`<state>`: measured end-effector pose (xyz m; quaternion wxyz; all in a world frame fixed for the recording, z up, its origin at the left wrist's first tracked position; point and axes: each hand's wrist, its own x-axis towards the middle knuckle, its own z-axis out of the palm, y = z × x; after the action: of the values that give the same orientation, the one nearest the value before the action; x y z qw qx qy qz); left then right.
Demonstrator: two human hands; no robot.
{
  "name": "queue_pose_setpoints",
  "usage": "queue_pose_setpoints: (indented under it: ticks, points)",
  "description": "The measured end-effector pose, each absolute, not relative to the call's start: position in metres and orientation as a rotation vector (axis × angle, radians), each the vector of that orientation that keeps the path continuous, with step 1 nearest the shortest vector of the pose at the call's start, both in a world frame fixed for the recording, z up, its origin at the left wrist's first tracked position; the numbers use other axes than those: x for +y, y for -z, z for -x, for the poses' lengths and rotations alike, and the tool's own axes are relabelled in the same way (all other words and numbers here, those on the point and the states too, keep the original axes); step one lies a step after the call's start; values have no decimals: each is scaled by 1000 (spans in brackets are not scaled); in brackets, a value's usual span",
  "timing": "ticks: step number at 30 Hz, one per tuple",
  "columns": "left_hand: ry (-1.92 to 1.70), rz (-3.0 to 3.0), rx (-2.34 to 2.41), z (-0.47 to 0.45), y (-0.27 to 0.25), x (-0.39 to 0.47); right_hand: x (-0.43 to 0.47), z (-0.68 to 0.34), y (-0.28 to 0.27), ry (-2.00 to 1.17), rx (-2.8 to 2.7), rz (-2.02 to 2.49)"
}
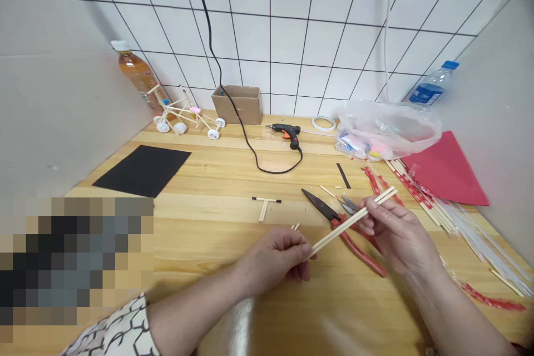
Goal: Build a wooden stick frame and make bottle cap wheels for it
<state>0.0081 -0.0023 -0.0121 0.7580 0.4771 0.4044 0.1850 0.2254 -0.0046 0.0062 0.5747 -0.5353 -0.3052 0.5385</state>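
A pair of wooden chopsticks slants up to the right between my two hands. My left hand pinches their lower end. Near the upper end, my right hand is closed on them with thumb and fingers. Under and behind the right hand lie large scissors with red handles and a smaller pair of scissors, partly covered. Beyond my left hand, a small T of sticks with dark tips on its crossbar rests on the table. Two short stick ends show just past my left knuckles.
A black hot glue gun with its cord lies near the wall, by a cardboard box. A stick-built cart and a black sheet are left. Right are a plastic bag, a red sheet and more chopsticks.
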Motion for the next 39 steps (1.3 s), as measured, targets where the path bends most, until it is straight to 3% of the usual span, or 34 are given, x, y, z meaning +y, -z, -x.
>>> queue_pose_setpoints:
  ticks: [39]
  points:
    - [-425,-985,862,-5,11,2,-4,-229,-3,-1343,-583,1327]
